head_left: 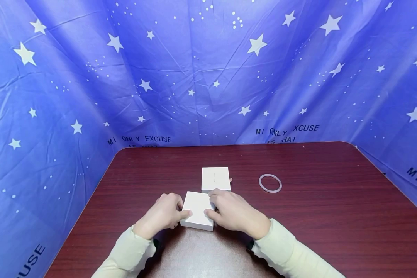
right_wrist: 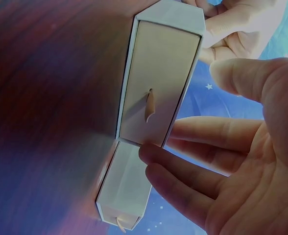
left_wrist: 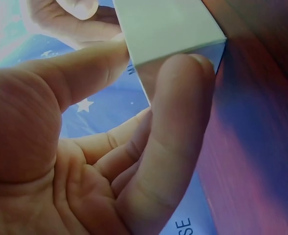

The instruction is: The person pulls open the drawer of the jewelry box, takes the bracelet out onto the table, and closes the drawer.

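Observation:
Two white drawer boxes are on the table. My left hand point(head_left: 165, 212) grips the nearer box point(head_left: 197, 210) by its left side; in the left wrist view the thumb point(left_wrist: 95, 66) lies against the top and a finger point(left_wrist: 178, 112) against the side wall. Its drawer front point(right_wrist: 158, 83), with a small ribbon pull point(right_wrist: 150, 106), shows in the right wrist view. My right hand point(head_left: 234, 212) is at the box's right side, fingers extended, fingertips by the drawer's edge. The second box point(head_left: 215, 178) stands just behind, its ribbon tab sticking out at the right.
A pale ring-shaped bangle point(head_left: 270, 183) lies to the right of the boxes on the dark red wooden table point(head_left: 333, 216). A blue curtain point(head_left: 201, 69) with white stars hangs behind and along both sides of the table.

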